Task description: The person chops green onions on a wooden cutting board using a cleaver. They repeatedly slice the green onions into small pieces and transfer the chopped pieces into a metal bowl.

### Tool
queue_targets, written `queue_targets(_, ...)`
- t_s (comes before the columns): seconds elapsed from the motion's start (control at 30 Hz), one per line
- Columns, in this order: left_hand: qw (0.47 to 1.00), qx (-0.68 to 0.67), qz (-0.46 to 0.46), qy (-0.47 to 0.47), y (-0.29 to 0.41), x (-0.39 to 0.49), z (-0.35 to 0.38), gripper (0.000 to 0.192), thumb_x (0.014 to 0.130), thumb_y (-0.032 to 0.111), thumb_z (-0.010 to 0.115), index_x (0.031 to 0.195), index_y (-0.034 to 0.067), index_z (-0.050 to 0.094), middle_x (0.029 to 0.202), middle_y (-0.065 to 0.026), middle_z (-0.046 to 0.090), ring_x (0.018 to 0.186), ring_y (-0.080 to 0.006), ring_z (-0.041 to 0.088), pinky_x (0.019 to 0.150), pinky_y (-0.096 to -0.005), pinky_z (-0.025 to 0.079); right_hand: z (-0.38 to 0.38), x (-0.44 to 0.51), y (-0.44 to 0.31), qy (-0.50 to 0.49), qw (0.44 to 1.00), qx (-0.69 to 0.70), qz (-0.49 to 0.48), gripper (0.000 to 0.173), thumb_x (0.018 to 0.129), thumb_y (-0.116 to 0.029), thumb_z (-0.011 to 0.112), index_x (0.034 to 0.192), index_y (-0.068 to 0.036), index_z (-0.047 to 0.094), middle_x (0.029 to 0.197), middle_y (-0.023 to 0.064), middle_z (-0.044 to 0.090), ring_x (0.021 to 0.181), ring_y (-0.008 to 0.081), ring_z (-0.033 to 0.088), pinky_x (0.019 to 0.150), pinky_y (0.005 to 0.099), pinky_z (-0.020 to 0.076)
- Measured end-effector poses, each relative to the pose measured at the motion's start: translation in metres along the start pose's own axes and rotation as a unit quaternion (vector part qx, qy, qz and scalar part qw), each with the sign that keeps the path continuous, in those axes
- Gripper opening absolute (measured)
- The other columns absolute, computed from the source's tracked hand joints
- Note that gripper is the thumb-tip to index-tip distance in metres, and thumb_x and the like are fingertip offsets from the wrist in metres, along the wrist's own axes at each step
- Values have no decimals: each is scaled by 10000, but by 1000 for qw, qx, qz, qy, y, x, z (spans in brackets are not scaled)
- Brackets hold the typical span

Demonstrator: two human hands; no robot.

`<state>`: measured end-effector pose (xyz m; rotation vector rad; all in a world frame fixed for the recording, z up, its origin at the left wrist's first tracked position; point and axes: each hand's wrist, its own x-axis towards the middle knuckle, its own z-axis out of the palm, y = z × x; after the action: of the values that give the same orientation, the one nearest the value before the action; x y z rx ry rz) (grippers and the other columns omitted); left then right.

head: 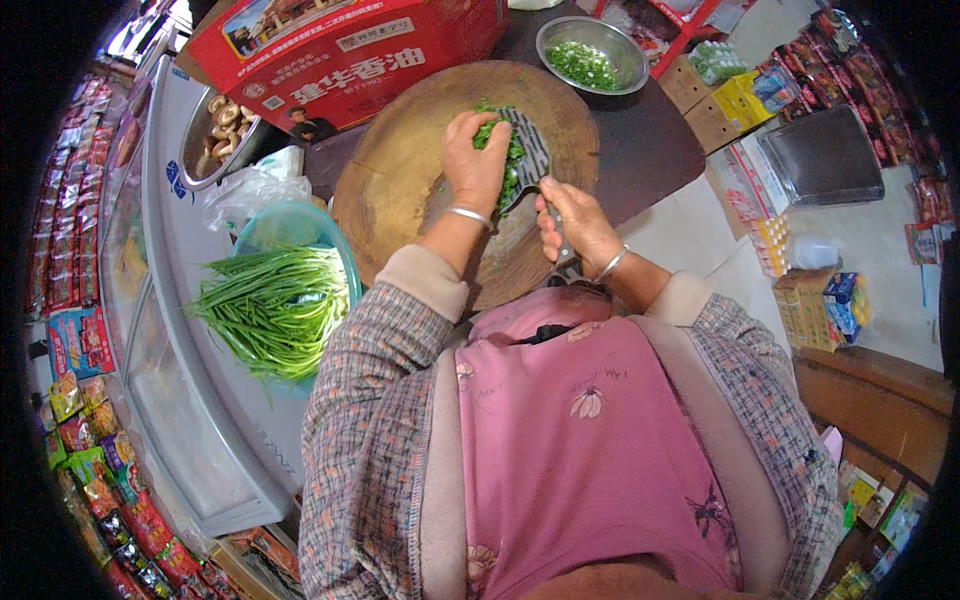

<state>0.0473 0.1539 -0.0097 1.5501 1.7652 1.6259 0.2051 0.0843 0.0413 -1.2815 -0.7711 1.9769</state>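
Note:
My right hand [576, 225] grips the riveted dark handle of a broad kitchen knife [534, 154]. Its dark blade carries pale streaks and reaches away from me over a round wooden chopping block [397, 157]. My left hand [474, 154] is close against the blade's left side, fingers bent around chopped scallions [511, 176]. Bits of green lie along the blade and beyond my fingertips. The cutting edge is partly hidden by the greens and my left hand. Left of the block, whole scallions [277, 307] hang over the rim of a teal plastic basin [281, 217].
A steel bowl [551, 34] of chopped scallions stands at the dark table's [652, 146] far right. Behind the block is a red carton [352, 71]. A steel bowl of mushrooms [225, 124] and a plastic bag [259, 187] sit left, on a chest freezer [169, 150].

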Motion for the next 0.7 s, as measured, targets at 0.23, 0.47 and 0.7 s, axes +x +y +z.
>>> queue_targets(0.23, 1000, 19, -7, 17, -4, 15, -21, 161, 811, 172, 729, 914, 49, 717, 1061, -152, 652, 1056, -300, 605, 961, -367, 452, 6, 21, -7, -97, 992, 54, 55, 330, 1012, -405, 497, 913, -91, 482, 636, -11, 444, 442, 85, 405, 403, 277, 388)
queue_targets(0.47, 995, 77, 5, 59, 30, 51, 25, 169, 813, 163, 730, 928, 40, 716, 1066, -160, 661, 1054, -292, 612, 961, -369, 453, -39, 47, -64, -161, 985, 52, 47, 329, 995, -369, 494, 928, -47, 480, 638, 25, 466, 446, 110, 444, 386, 299, 400)
queue_targets(0.7, 995, 36, 54, 79, 59, 112, 141, 158, 780, 169, 741, 893, 59, 729, 1007, -138, 686, 1000, -282, 637, 912, -369, 486, -113, 85, -140, -113, 993, 29, -28, 359, 996, -417, 530, 952, -62, 499, 653, 9, 467, 470, 90, 441, 404, 274, 401)
